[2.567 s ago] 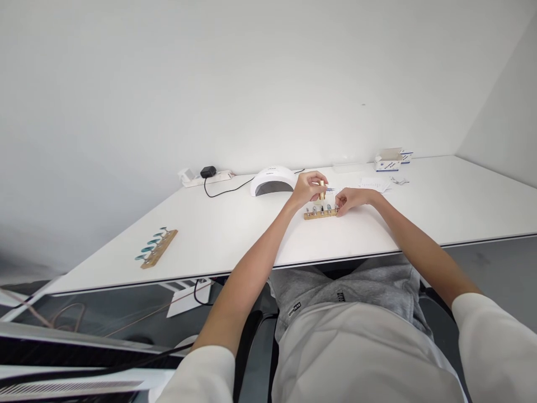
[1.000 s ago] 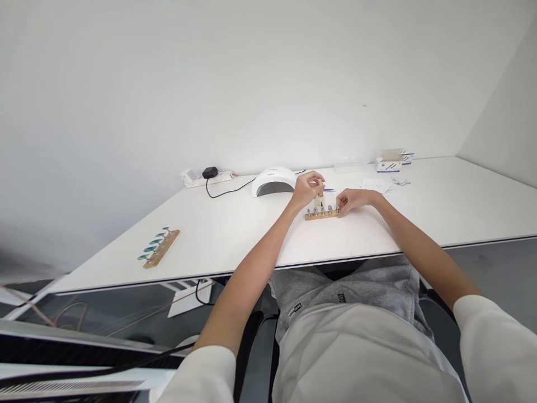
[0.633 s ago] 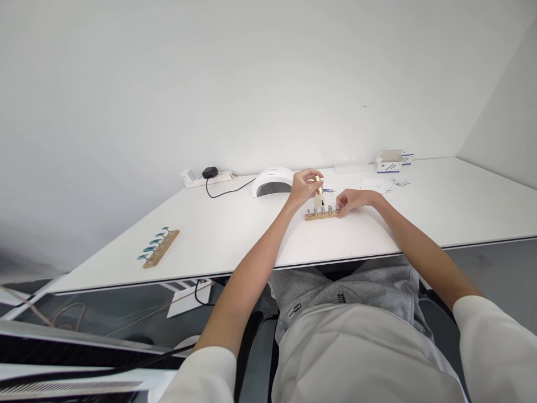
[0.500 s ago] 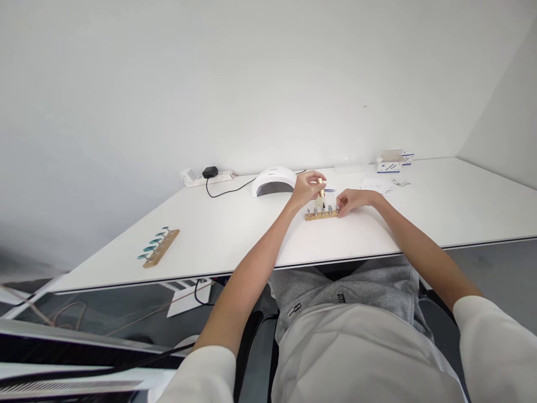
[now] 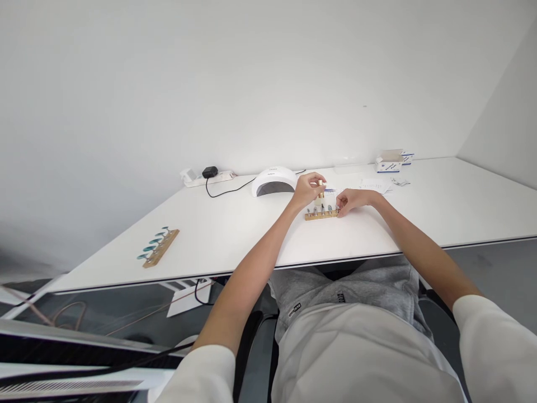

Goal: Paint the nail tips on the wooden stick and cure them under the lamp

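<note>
A small wooden strip (image 5: 321,215) with several nail tips on pegs lies on the white table (image 5: 235,235) in front of me. My left hand (image 5: 307,192) is closed in a pinch on a gold-capped brush (image 5: 321,190), held upright just above the strip's middle. My right hand (image 5: 351,200) rests on the table with curled fingers against the strip's right end, holding it.
A white nail lamp (image 5: 273,181) stands behind my left hand, with a cable to a power strip (image 5: 207,175) by the wall. A second wooden strip with teal nail tips (image 5: 158,248) lies at the left. Small boxes (image 5: 392,159) and papers (image 5: 375,184) lie at the back right.
My left hand has made small up-and-down and tilting moves with the gold-capped brush over the strip. My right hand has stayed on the strip's right end.
</note>
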The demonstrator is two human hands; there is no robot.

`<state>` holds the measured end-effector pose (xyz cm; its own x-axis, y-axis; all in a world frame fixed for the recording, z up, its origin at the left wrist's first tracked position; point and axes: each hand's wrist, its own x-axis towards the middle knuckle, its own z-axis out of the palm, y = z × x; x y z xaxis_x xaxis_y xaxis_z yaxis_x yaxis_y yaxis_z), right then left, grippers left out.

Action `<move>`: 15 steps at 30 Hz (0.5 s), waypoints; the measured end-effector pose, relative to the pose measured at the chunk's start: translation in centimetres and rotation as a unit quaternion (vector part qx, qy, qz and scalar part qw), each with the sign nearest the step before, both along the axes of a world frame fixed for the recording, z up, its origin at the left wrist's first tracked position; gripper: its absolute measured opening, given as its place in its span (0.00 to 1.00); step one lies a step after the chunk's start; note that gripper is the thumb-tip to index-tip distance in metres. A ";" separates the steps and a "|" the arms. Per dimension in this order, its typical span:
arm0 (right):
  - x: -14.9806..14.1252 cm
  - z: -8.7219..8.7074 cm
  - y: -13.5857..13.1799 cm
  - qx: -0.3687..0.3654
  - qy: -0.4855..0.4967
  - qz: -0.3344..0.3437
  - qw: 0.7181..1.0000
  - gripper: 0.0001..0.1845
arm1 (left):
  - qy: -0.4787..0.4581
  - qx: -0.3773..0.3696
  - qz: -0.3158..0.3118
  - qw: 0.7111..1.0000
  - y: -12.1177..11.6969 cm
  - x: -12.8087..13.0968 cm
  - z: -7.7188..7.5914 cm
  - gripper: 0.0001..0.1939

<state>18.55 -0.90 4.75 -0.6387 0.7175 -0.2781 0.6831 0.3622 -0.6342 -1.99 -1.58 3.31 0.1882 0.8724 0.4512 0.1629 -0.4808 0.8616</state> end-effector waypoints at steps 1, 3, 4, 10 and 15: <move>0.0 0.0 0.0 0.001 -0.001 -0.001 1.000 0.26 | 0.001 0.002 0.003 1.000 0.0 0.0 0.0 0.07; 0.0 0.0 0.0 0.003 0.000 0.001 1.000 0.25 | 0.001 0.004 0.007 1.000 -0.1 0.1 0.1 0.07; 0.0 0.0 0.0 0.004 0.002 0.003 1.000 0.25 | 0.001 0.003 0.009 1.000 -0.2 0.1 0.2 0.07; 0.1 0.0 0.1 -0.003 0.012 0.013 1.000 0.23 | -0.004 -0.004 0.016 1.000 -0.2 0.0 0.3 0.07; 0.0 0.2 -0.2 -0.004 0.008 0.009 1.000 0.24 | -0.002 0.008 0.025 1.000 -0.1 -0.1 0.3 0.07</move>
<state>18.50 -1.12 4.99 -0.6551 0.7039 -0.2745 0.6670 0.3681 -0.6478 -2.05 -1.67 3.59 0.1425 0.8732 0.4661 0.1830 -0.4860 0.8546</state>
